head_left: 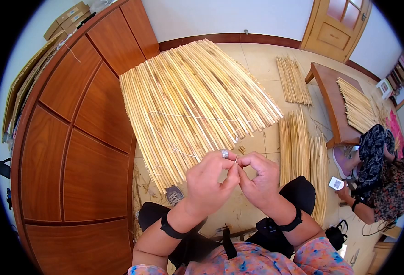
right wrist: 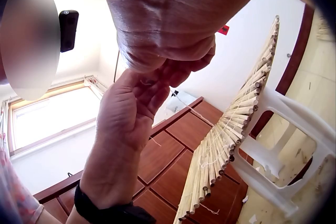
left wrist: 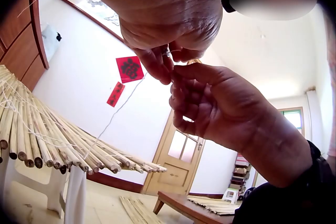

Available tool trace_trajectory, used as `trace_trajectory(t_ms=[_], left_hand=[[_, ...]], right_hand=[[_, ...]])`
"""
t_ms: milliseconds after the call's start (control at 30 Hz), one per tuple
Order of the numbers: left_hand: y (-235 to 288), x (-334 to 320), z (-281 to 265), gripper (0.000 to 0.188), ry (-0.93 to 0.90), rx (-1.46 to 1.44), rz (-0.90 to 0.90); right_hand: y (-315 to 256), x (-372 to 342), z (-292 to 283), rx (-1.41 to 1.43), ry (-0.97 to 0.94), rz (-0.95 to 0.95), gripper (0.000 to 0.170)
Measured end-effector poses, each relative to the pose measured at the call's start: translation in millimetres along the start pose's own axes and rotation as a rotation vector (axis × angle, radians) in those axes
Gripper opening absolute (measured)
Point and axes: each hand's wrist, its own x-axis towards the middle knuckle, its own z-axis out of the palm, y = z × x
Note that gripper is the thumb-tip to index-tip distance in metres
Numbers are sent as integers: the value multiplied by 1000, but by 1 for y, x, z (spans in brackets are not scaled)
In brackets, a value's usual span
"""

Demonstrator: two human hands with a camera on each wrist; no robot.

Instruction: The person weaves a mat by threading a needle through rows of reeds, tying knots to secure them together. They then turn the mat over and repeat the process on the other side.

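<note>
My left hand [head_left: 210, 179] and right hand [head_left: 259, 178] meet fingertip to fingertip in front of my lap, just off the near edge of a mat of pale reed stalks [head_left: 197, 87]. Each hand pinches a thin white string [left wrist: 111, 118] between thumb and forefinger. From the fingers the string runs down to the mat's edge in both wrist views. More of it lies in loose loops across the stalks. A metal ring [head_left: 225, 154] sits on a left finger. The mat rests raised on a white plastic stool [right wrist: 273, 98], its cut stalk ends facing me.
A brown wooden cabinet [head_left: 96, 183] stands close along the left side. Bundles of stalks [head_left: 294, 146] lie on the tiled floor to the right. Beyond them is a low wooden bench [head_left: 323, 87] bearing more stalks. A seated person [head_left: 390, 192] at far right holds a white device [head_left: 336, 183].
</note>
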Motion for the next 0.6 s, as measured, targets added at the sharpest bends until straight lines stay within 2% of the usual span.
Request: trace_trajectory(t_ms=[600], left_hand=[[2,2,-2,13,-31,-16,-53]], right_hand=[[-2,0,0,19,-2,12,9]])
